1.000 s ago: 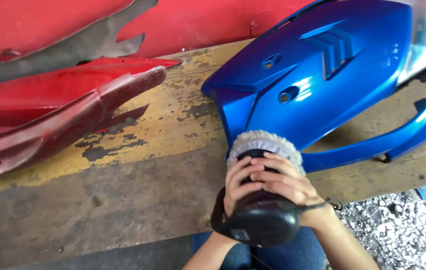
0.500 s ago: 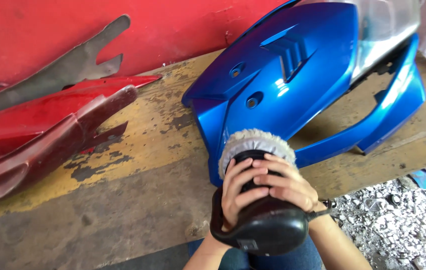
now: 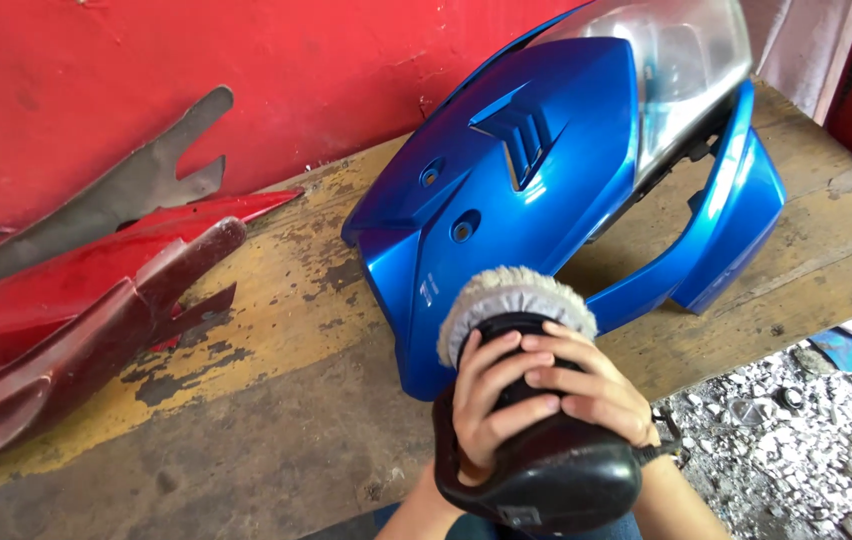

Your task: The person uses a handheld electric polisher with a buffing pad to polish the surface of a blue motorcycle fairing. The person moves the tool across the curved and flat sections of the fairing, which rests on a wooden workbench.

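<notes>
Hands grip a black polisher (image 3: 546,470), left hand (image 3: 491,400) and right hand (image 3: 596,390) wrapped round it, its fluffy pad (image 3: 511,295) pressed on the blue fairing (image 3: 516,190) lying on the counter (image 3: 276,400). Red panels (image 3: 76,300) lie well left.

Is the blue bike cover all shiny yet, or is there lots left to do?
The upper face of the glossy blue motorcycle cover already gleams with reflections. Right now the left hand and right hand grip the black polisher, its fluffy grey pad pressed against the cover's lower edge. The dull red panels on the worn wooden bench lie untouched.
</notes>
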